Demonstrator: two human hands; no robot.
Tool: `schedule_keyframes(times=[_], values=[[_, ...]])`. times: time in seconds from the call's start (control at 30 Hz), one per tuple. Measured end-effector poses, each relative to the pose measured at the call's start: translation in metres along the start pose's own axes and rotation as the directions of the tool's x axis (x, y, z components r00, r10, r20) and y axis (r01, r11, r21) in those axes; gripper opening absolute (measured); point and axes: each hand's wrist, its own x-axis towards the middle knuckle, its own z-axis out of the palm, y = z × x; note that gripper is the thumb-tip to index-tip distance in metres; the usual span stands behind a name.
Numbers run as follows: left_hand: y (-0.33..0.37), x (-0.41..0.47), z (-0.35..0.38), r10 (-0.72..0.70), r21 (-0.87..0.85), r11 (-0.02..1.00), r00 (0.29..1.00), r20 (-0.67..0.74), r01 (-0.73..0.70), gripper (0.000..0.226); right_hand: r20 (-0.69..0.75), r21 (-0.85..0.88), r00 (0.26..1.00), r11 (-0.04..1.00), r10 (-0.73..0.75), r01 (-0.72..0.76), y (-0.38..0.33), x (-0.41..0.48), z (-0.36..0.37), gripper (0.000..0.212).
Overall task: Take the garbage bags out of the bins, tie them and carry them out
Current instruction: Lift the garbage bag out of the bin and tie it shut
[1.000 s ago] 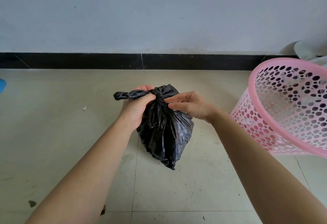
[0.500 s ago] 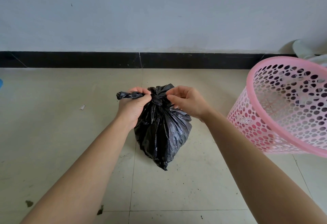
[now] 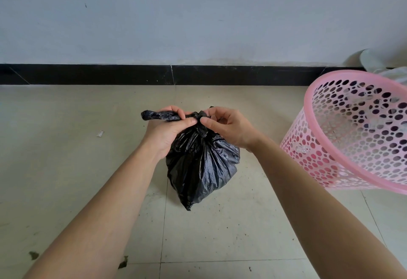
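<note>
Probably a home room: tiled floor (image 3: pixel 66 179), black skirting (image 3: pixel 88 74), pink waste bin (image 3: pixel 352 146).

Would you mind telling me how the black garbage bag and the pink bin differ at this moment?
The black garbage bag is opaque, crinkled film; the pink bin is rigid and pierced with round holes. The bag is gathered shut at its neck; the bin's mouth stands open. The left hand and right hand both grip the bag's top, while the bin stands untouched to the right. Both look plastic.
</note>
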Motion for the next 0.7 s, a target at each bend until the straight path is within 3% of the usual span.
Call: schedule_keyframes(times=[0.07,0.13,0.27,0.33,0.43,0.57,0.6,0.63,0.7], values=[[0.006,-0.001,0.000,0.019,0.013,1.000,0.999,0.031,-0.020,0.026,-0.071,-0.052,0.997,0.999,-0.018,0.014,-0.001,0.003,-0.002,0.019],[0.016,0.000,0.000,0.079,0.016,0.997,0.996,0.048,-0.080,0.019,-0.154,-0.215,0.985,0.976,-0.077,0.043,-0.007,0.005,-0.007,0.015],[0.034,0.007,-0.002,0.171,0.054,0.984,0.985,0.031,-0.173,0.020,-0.193,-0.513,0.937,0.844,-0.292,0.158,-0.018,0.008,-0.015,0.017],[0.032,0.009,-0.002,0.164,0.111,0.980,0.986,0.020,-0.165,0.022,-0.153,-0.636,0.931,0.754,-0.331,0.164,-0.018,0.009,-0.016,0.019],[0.016,0.007,-0.011,0.064,0.216,0.975,0.997,-0.032,-0.056,0.019,-0.109,-0.831,0.956,0.553,-0.273,0.063,0.004,0.003,-0.022,0.025],[-0.005,0.011,-0.033,-0.009,0.233,0.971,0.985,-0.175,0.050,0.022,-0.171,-0.940,0.949,0.331,-0.263,-0.078,0.035,-0.006,-0.033,0.027],[-0.006,0.011,-0.033,-0.010,0.253,0.966,0.986,-0.165,0.052,0.019,-0.201,-0.931,0.948,0.350,-0.248,-0.106,0.040,-0.007,-0.035,0.026],[-0.006,0.013,-0.031,-0.010,0.269,0.962,0.988,-0.153,0.051,0.014,-0.253,-0.885,0.945,0.446,-0.210,-0.138,0.045,-0.008,-0.036,0.026],[-0.006,0.014,-0.027,-0.009,0.281,0.958,0.990,-0.143,0.049,0.014,-0.347,-0.657,0.937,0.723,-0.038,-0.214,0.056,-0.013,-0.037,0.037]])
